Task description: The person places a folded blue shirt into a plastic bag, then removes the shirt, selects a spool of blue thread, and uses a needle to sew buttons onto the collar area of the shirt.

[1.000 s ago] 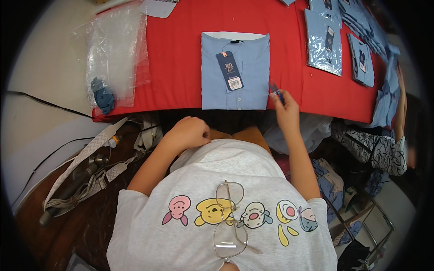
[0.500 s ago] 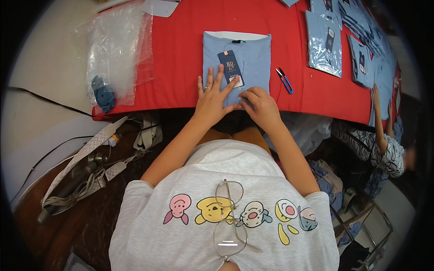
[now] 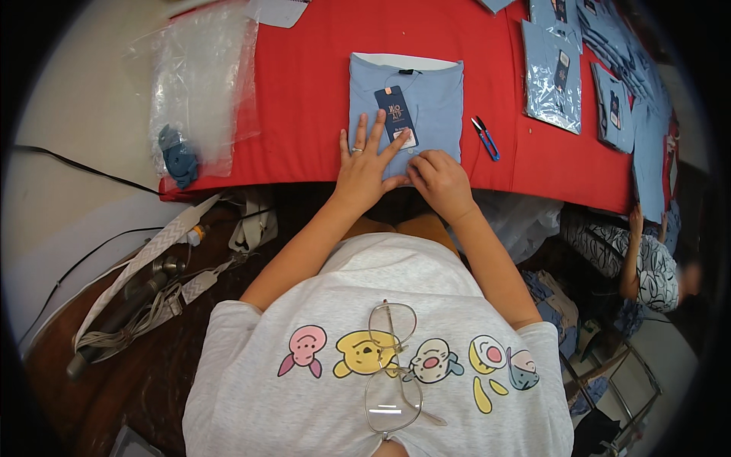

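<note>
A folded light-blue garment with a white insert at its collar lies at the near edge of the red-covered table. A navy hang tag on a string rests on its front. My left hand is flat on the garment, fingers spread, with the index fingertip at the tag's lower end. Beside it, my right hand has its fingers curled together at the garment's lower edge, close to a small button. Whatever may be between those fingertips is hidden. Blue-handled thread snips lie to the right of the garment.
Clear plastic bags and a dark blue strip-like bundle lie at the left. Bagged garments and stacked blue garments fill the right. A co-worker's arm reaches the table's right edge. Below left are cables.
The whole view has shifted slightly to the right. My hands keep nearly the same place on the garment. At the far right, the co-worker's hands have moved nearer the table's front edge.
</note>
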Motion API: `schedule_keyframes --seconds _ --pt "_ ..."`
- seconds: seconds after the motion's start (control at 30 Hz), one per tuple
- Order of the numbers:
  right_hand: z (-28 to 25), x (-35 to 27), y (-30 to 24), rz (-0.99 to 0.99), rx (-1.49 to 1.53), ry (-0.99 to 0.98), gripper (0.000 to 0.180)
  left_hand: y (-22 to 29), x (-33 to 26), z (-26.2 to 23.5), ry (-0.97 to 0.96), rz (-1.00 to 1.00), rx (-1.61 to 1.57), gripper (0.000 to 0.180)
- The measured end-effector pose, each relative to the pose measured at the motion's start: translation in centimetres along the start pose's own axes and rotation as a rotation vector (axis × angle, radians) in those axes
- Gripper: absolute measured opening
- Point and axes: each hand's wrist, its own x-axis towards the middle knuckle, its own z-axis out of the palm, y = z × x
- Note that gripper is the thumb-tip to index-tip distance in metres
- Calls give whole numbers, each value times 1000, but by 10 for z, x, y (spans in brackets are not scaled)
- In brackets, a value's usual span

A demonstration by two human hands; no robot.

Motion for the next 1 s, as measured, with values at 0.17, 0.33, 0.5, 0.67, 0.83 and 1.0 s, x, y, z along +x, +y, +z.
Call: schedule_keyframes --seconds 0.17,0.33,0.5,0.67,0.83,1.0 --pt "7 -4 1 -18 -57 28 19 0 -1 0 12 -2 0 96" --pt "6 -6 5 6 30 39 19 1 -1 0 12 -5 -34 97" --pt "3 -5 3 74 94 -20 17 0 -1 0 5 -3 -34 96" --pt "3 -4 4 112 123 -62 15 -1 0 1 -3 -4 -22 94" --pt "0 2 0 85 160 -48 10 -4 -8 -4 1 -19 -6 93" --pt "-22 10 -7 321 323 -53 8 -4 -9 -23 77 53 -335 84"
